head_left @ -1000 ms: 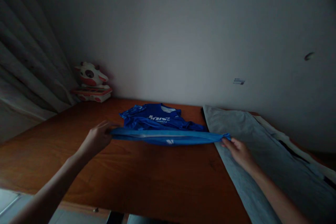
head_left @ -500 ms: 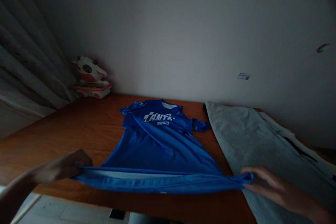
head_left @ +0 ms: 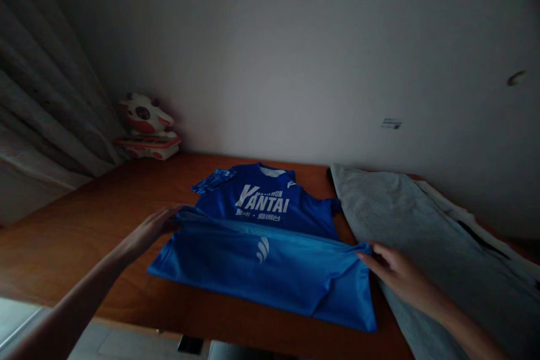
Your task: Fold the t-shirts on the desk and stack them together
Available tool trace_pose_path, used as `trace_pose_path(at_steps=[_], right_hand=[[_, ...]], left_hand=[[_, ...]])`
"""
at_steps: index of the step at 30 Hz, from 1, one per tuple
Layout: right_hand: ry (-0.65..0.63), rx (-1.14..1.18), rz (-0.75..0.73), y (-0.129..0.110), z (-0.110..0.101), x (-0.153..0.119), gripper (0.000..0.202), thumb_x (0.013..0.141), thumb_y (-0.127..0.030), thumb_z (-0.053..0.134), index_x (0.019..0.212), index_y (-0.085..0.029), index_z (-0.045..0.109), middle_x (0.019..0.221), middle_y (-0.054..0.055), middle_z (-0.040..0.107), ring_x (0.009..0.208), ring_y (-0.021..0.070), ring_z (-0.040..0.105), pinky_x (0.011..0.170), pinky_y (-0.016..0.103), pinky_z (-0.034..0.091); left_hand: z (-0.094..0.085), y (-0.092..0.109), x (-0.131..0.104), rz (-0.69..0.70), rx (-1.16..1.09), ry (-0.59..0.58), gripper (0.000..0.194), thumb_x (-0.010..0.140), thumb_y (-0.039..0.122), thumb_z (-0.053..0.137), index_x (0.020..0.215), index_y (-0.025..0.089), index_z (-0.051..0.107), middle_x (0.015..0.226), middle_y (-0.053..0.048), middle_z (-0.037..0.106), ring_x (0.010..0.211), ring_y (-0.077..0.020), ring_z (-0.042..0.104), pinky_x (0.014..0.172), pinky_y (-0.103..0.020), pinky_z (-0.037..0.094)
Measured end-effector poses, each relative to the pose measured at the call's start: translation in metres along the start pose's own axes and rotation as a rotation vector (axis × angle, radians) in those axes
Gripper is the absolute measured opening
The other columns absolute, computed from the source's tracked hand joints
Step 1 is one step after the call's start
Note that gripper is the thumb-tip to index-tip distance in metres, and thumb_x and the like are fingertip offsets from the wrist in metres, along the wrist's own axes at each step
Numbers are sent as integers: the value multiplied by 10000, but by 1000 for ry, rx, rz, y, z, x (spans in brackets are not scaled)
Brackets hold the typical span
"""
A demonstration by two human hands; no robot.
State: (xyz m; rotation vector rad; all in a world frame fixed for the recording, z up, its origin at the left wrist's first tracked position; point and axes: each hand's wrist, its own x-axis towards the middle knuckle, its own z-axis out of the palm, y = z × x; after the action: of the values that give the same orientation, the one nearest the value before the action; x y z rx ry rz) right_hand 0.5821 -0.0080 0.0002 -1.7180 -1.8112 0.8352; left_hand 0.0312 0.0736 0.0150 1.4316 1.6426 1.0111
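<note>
A blue T-shirt (head_left: 261, 259) with white "YANTAI" lettering lies on the wooden table (head_left: 105, 197), its collar toward the wall. Its lower part is folded up over the body, and a white curved logo shows on the folded part. My left hand (head_left: 158, 224) is closed on the left end of the hem, its fingertips partly hidden by the cloth. At the right end, my right hand (head_left: 386, 261) pinches the hem between thumb and fingers. Between the two hands the hem stretches across below the lettering.
A grey cloth (head_left: 392, 219) covers the table's right side, with a whitish fabric (head_left: 447, 202) along its far edge. On the back left corner stands a cow-shaped toy keyboard (head_left: 147, 126). A curtain (head_left: 42, 101) hangs at left; behind the table is a wall (head_left: 270, 56).
Both hands have moved away from me toward the collar and closer together, carrying the hem up over the shirt's body. The shirt's lower part now lies doubled, and the lettering looks flatter.
</note>
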Motion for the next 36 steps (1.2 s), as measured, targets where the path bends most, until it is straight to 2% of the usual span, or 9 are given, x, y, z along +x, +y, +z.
trace_pose_path(at_steps=[3,6,11,14,17,20,23,30,36], right_hand=[[16,-44,-74,10,-1,-3,307,834,-434,560,982,-224,730,1054,101,762,1033,294,708,928,393,551],[-25,-94,-184,12,-2,-13,314,848,-303,532,1077,-252,741,1131,89,736,1107,261,684,993,384,525],[-204,-124,-282,5,-4,-25,277,893,-278,527,996,-294,784,1240,74,705,1206,245,641,1043,371,497],[-57,-31,-197,6,-2,-1,308,897,-407,547,1075,-260,751,1201,101,726,1130,263,674,1005,399,526],[144,77,69,11,8,49,420,898,-522,512,1098,-200,694,1077,134,757,885,242,728,811,362,591],[165,132,359,13,20,103,490,936,-583,414,870,-173,675,898,155,764,731,213,723,659,304,580],[153,73,465,14,27,142,549,881,-680,482,678,-195,638,645,132,704,631,222,690,550,292,532],[301,117,374,15,45,179,222,722,-410,664,610,-240,574,422,-14,516,495,178,569,459,243,393],[576,254,70,5,32,179,157,708,-349,559,824,-247,533,687,-13,618,655,177,600,583,255,454]], left_hand=[[4,-18,-6,178,210,-96,573,682,656,741,1024,201,684,1041,-84,758,987,-283,712,937,-414,579],[2,-35,-12,309,461,-98,418,727,578,692,967,235,696,1018,-71,759,940,-278,726,913,-391,578],[-9,-43,-19,456,801,-92,317,758,399,570,994,277,741,1129,-76,745,1047,-324,701,945,-455,551],[4,-33,-18,570,841,-26,431,830,486,550,1182,295,710,1321,-81,679,1221,-343,622,1045,-497,492],[41,-21,-18,620,796,-68,480,963,518,441,1334,282,634,1451,-79,600,1310,-298,572,1107,-461,456],[83,-23,-19,674,865,-108,563,978,561,458,1457,278,545,1596,-93,453,1444,-348,436,1178,-563,359],[106,-35,-19,709,934,-155,647,974,589,474,1553,307,420,1661,-94,334,1514,-373,318,1204,-624,282],[103,-37,-20,653,966,-238,673,985,625,430,1583,326,349,1673,-95,281,1532,-366,279,1208,-638,264],[112,-18,-32,572,957,-315,773,947,702,425,1604,324,270,1683,-87,220,1542,-429,187,1190,-717,196]])
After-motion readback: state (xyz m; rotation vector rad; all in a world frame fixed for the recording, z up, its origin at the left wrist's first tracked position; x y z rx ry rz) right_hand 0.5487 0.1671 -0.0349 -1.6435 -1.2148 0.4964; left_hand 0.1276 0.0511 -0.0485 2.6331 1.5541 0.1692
